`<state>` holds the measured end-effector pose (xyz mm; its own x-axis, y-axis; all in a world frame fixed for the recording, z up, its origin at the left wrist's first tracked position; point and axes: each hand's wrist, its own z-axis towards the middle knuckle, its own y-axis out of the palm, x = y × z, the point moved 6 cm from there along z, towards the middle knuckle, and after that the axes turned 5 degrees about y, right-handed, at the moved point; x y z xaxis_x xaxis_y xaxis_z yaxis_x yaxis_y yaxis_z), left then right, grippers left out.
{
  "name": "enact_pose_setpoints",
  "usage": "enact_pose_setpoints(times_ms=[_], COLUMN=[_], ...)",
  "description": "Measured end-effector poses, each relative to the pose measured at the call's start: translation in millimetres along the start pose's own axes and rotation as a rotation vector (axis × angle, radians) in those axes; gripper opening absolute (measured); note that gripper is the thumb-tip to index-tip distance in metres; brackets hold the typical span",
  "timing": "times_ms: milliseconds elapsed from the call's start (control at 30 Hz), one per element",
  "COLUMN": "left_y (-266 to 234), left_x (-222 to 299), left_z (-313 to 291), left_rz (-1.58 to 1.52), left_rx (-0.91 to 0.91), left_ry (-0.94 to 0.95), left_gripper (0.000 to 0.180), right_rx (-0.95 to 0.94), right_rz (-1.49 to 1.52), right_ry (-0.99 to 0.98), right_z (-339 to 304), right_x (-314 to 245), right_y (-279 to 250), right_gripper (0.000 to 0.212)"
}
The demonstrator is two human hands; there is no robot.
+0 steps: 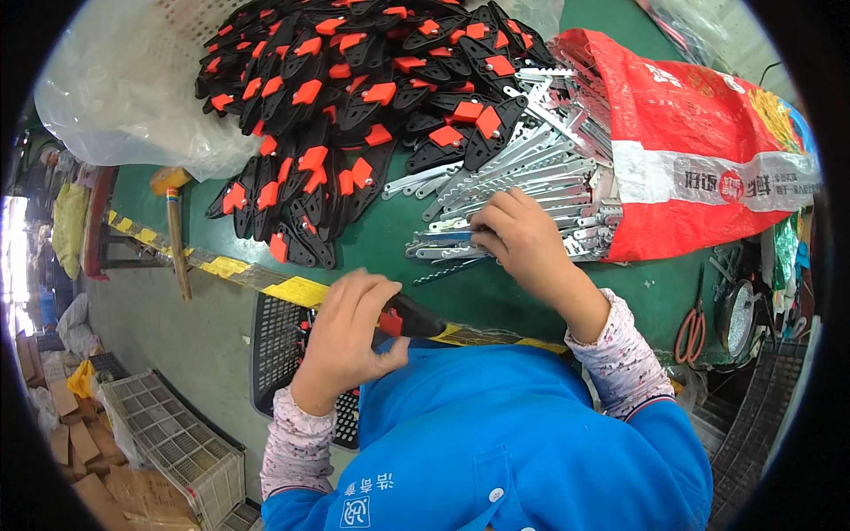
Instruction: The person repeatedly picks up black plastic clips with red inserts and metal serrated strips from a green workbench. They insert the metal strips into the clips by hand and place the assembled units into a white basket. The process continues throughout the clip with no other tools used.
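My left hand is closed around a black plastic piece with a red tab, held over the table's near edge. The fingers hide part of it. My right hand reaches into a heap of toothed metal strips. Its thumb and fingers pinch together on a metal strip at the near left side of the heap. Beyond my hands lies a large pile of black plastic pieces with red tabs. The metal strips spill from the mouth of a red woven sack.
The green table has a yellow-and-black taped edge. A wooden-handled mallet lies at its left. Scissors with red handles are at the right edge. Below the table is a dark crate. Clear plastic sheeting lies at far left.
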<state>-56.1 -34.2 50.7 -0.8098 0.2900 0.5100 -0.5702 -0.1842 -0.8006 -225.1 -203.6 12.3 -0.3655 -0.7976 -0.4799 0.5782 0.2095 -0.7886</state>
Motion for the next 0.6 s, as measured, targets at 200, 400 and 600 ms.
enact_pose_setpoints(times_ms=[200,400,600], left_y=[18.3,11.7,15.2], left_x=[-25.1,-31.4,-19.1], left_z=[-28.2,-26.6,-19.2], left_rz=[0.081,0.004,-0.021], left_rx=[0.083,0.058,-0.022], left_ry=[-0.219,-0.253,-0.199], left_gripper=[0.062,0.063,0.065], right_rx=[-0.042,0.004,-0.090], right_rz=[0.150,-0.016,0.001], right_ry=[-0.042,-0.188,-0.287], right_z=[-0.4,-14.5,-20.5], right_x=[-16.9,-34.8,-55.5], right_y=[-6.2,-10.0,-4.6], right_gripper=[0.029,0.047,0.041])
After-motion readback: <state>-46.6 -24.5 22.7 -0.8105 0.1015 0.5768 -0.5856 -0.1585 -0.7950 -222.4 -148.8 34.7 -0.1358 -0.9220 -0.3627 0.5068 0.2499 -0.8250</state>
